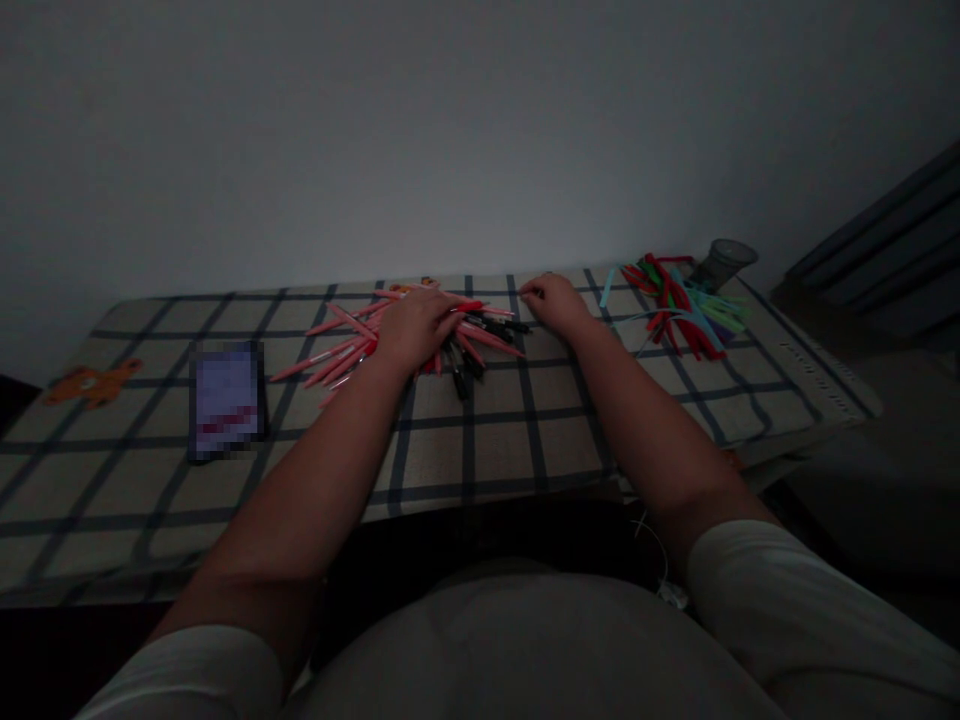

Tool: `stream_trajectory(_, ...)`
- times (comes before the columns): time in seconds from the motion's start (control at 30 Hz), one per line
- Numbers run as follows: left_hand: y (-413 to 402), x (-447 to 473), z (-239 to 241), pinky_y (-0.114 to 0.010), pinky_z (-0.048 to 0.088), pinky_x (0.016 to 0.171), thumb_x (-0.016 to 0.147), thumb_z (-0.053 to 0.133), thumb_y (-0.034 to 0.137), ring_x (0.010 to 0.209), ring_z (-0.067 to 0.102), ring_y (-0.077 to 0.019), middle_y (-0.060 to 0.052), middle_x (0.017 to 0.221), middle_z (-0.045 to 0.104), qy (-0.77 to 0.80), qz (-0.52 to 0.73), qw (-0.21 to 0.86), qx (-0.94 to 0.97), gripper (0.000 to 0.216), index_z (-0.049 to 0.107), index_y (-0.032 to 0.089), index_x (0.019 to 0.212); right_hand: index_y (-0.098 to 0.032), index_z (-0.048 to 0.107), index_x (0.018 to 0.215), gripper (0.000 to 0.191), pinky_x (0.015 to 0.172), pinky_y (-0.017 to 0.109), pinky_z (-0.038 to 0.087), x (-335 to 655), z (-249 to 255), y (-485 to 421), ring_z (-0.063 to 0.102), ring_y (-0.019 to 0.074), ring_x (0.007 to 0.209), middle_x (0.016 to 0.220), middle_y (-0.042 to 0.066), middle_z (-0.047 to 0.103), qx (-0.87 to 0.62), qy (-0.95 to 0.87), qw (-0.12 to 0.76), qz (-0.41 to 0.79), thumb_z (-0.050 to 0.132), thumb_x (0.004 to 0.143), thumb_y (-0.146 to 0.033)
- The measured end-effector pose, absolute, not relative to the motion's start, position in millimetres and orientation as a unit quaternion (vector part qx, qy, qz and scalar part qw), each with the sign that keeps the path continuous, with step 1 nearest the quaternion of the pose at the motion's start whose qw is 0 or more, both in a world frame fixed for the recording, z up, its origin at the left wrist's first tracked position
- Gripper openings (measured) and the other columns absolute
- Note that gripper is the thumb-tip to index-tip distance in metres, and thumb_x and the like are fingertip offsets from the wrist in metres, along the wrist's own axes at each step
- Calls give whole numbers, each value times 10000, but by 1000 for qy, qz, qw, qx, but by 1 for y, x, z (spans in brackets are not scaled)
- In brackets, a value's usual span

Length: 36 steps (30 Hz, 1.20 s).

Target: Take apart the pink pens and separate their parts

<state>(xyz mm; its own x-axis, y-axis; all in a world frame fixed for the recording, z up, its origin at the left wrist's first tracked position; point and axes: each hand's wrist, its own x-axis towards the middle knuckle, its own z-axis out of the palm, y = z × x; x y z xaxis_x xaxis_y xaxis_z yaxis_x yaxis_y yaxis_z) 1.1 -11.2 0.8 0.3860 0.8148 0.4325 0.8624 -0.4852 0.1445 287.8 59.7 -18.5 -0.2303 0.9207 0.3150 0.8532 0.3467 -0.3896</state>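
A heap of pink, red and black pens [352, 345] lies on a checked tablecloth [525, 440] near the table's far edge. My left hand [416, 328] rests on top of the heap with its fingers stretched flat over the pens. My right hand [553, 300] sits just right of the heap, its fingers curled together at the tips of a few pens. What the fingers pinch, if anything, is too small to make out.
A bundle of red, green and light blue strips [686, 305] lies at the far right beside a dark cup [724, 262]. A flat rectangular object [226, 398] lies at the left, and an orange bear figure [90, 382] near the left edge. A wall rises behind the table.
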Motion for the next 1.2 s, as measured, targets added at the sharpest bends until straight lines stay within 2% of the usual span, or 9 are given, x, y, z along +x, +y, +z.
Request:
stream_trajectory(0.13,-11,2,0,-452,537,1129,1121,579,393,1345,691,-304,-93,1383,802,-505,-222,55,-832,381,784,266,1416,-123,866,1233,358,1160,444,520,287,-29,68,724,308,1242,1270,169,826,-578,-776,245,60,597,997,-152)
stream_trajectory(0.3,-12,1,1,-441,524,1147,1122,576,387,1360,679,-293,-81,1401,795,-505,-222,52,-833,379,776,283,1426,-158,873,1213,349,1149,452,522,288,-32,71,713,309,1224,1260,151,821,-585,-769,252,64,622,971,-144)
stream_trajectory(0.57,-12,1,2,-430,517,1132,1123,564,394,1350,674,-290,-80,1396,794,-507,-220,51,-832,387,772,291,1433,-114,868,1218,380,1108,421,543,288,-28,71,732,294,1167,1219,165,832,-582,-769,255,73,623,928,-92)
stream_trajectory(0.97,-13,0,3,-447,534,1127,1117,574,391,1326,691,-285,-63,1385,804,-493,-233,36,-837,374,772,327,1428,-124,840,1267,393,1084,421,528,292,-25,71,709,297,1150,1236,160,807,-585,-761,269,87,668,919,-184)
stream_trajectory(1.2,-13,2,3,-447,522,1154,1120,567,389,1366,677,-294,-71,1411,793,-506,-214,38,-835,386,769,299,1436,-166,842,1168,339,1065,416,496,280,-3,51,691,291,1142,1201,151,807,-516,-777,349,88,555,1060,-312)
